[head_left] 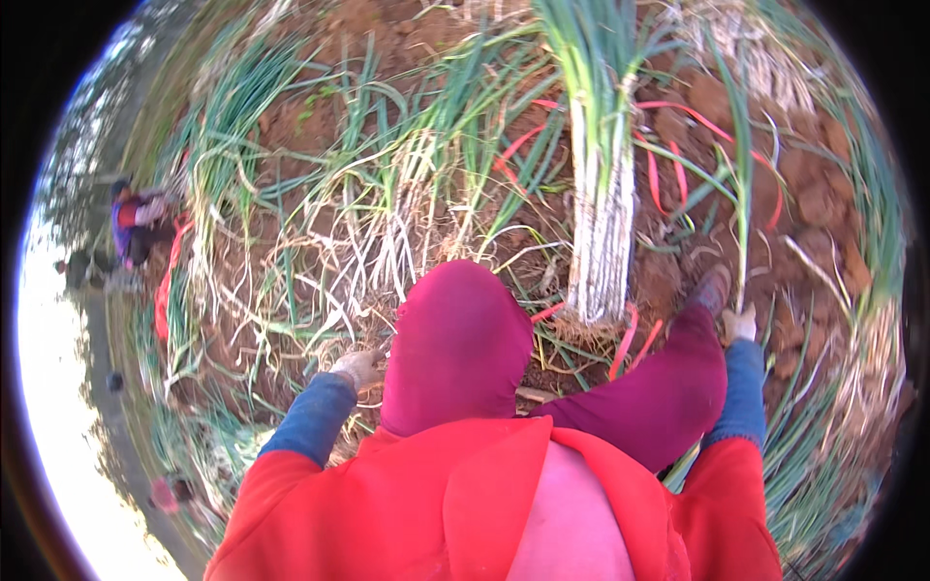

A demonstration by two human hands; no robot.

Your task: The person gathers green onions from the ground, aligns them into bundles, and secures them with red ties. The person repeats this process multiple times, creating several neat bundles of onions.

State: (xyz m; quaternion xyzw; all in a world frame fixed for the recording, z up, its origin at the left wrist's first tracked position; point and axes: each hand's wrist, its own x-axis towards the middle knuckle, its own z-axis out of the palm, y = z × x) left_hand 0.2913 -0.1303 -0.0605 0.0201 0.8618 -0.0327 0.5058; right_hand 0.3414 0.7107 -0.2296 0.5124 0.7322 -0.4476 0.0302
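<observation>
My right hand (pixel 739 322), in a pale glove, grips one long green onion (pixel 743 208) by its white root end, with its green leaves pointing away from me. On the left, my left hand (pixel 360 368) is low beside my knee, at the root ends of a loose pile of green onions (pixel 397 242). Its fingers are partly hidden, so what they hold cannot be made out. Between my legs and a little ahead lies a thick, neatly gathered bundle of green onions (pixel 601 213), white stems toward me and roots at the near end.
Red ribbons (pixel 654 179) lie beside and under the bundle. More green onions (pixel 228 145) are spread at the left, and others (pixel 867 368) lie along the right. Brown clods of soil (pixel 809 203) cover the ground. A person (pixel 131 223) crouches far left.
</observation>
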